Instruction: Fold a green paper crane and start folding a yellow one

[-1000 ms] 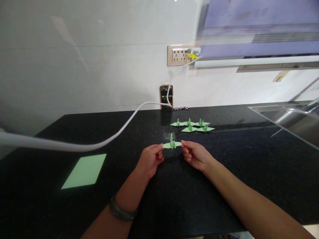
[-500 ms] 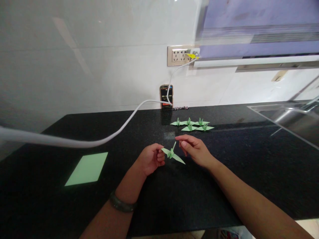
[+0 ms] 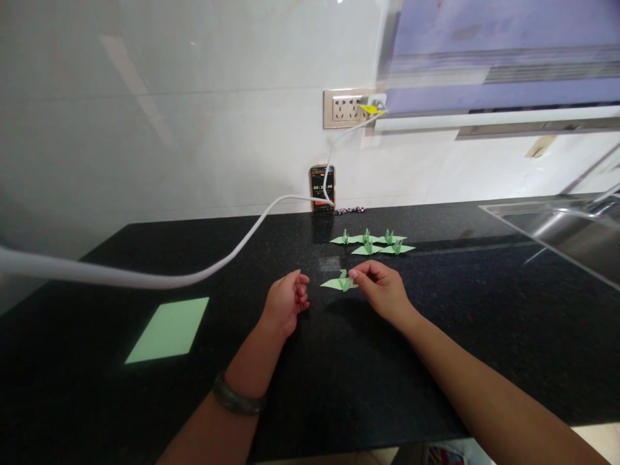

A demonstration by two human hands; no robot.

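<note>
A light green paper crane point(image 3: 343, 283) is pinched between thumb and fingers of my right hand point(image 3: 382, 290), its near wing partly hidden behind the fingertips. One wing points left toward my left hand point(image 3: 287, 300). That hand holds nothing; its fingers are loosely curled, with a small gap between it and the crane. Just beyond my right hand, several more green paper cranes point(image 3: 368, 248) stand in two rows on the black countertop point(image 3: 300, 400). To the left of my left arm lies a flat green sheet of paper point(image 3: 168, 329).
A phone point(image 3: 322, 188) showing a running timer leans against the tiled wall. Its white cable point(image 3: 242, 248) runs in front of it to the left, and another stretch rises to the wall socket point(image 3: 346, 108). At the right is a metal sink point(image 3: 576, 239).
My left hand has let go of the crane's wing and drawn slightly left. My right hand has closed on the crane, which has turned and moved a little up and right.
</note>
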